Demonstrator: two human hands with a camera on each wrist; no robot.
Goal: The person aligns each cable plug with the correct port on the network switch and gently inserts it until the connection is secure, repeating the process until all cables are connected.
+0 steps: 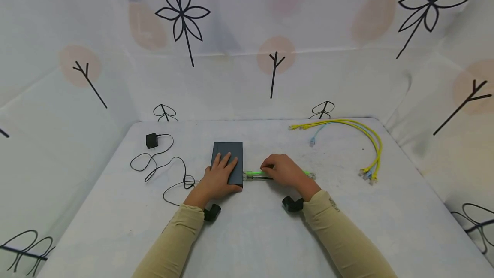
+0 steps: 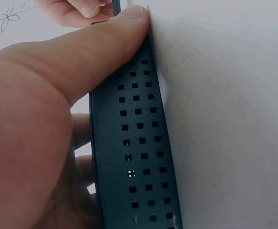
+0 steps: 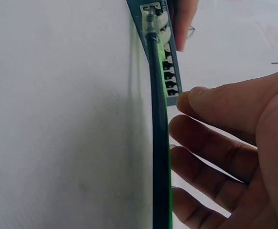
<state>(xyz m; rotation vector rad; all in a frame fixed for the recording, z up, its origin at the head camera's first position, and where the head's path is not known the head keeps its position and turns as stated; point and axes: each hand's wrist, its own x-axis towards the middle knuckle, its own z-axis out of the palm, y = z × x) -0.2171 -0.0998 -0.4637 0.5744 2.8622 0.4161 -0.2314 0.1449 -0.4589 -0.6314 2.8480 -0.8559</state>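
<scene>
Caution: strain risk at box (image 1: pixel 227 148)

The left hand (image 1: pixel 217 179) rested on the box, fingers extended. Right of the box, the fingers of the right hand (image 1: pixel 283 170) curled beside the green cable (image 1: pixel 252 173); grip could not be determined. A crooked pull would probably have stressed the plugs (image 3: pixel 151 24). The box lay on a white tabletop (image 1: pixel 262 239), before a patterned backdrop (image 1: pixel 231 85).

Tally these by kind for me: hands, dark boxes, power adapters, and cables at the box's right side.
Hands: 2, left hand and right hand
Dark box: 1
Power adapter: 1
Cables at the box's right side: 2, green cable and black cable
Total: 6
</scene>
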